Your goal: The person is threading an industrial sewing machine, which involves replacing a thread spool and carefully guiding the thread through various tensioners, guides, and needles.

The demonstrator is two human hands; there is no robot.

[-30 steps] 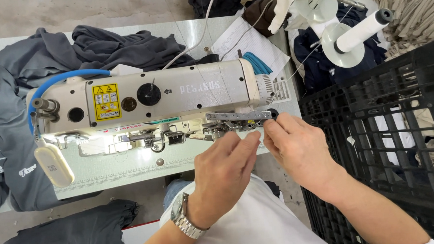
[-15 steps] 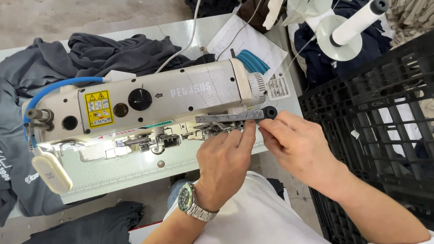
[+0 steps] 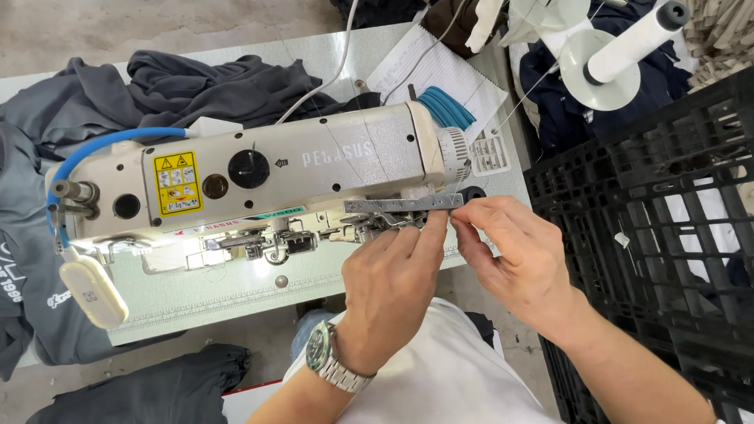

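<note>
A cream industrial sewing machine stands on a pale table. A thin metal thread-guide bar runs along its front right. My left hand, with a steel wristwatch, reaches up with its fingertips bunched just under that bar. Facing it from the right is my right hand, thumb and forefinger pinched together at the bar's right end. Whatever is between the fingertips is too fine to see. A white thread cone stands at the back right.
Dark grey garments are heaped on the table's left and back, and another dark piece lies low at the front left. A black plastic crate stands close on the right. Paper sheets lie behind the machine.
Both hands stay at the guide bar, fingertips shifting slightly along it. The view has drifted a little, so the machine sits lower in the picture.
</note>
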